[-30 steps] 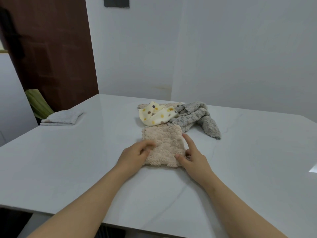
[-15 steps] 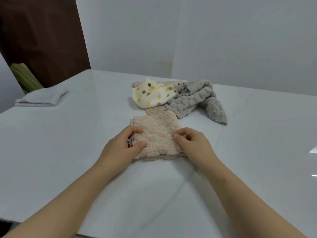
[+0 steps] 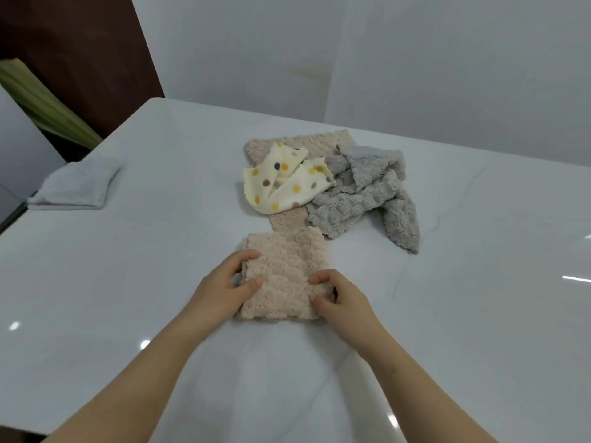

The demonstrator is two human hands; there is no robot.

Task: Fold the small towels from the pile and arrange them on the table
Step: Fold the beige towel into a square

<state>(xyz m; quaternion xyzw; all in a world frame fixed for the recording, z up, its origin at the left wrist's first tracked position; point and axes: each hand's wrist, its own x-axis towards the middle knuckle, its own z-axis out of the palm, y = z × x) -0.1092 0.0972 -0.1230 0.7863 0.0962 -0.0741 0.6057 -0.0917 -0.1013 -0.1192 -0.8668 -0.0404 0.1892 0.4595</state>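
Head view. Item: beige towel (image 3: 284, 270), folded, flat on the worktop (image 3: 128, 282) directly before me, between my hands. Left hand (image 3: 222, 290) pinches its left edge, thumb on top. Right hand (image 3: 343, 300) grips its right edge, fingers curled, seemingly round a fold. Pile of unfolded towels (image 3: 361, 193) just behind; folded pale towel (image 3: 76, 190) far left.

Plain pale walls (image 3: 415, 59) meet in a corner behind the glossy white bench (image 3: 128, 282) (bright glints dot its top) — a dark brown door (image 3: 80, 43) stands at the left.
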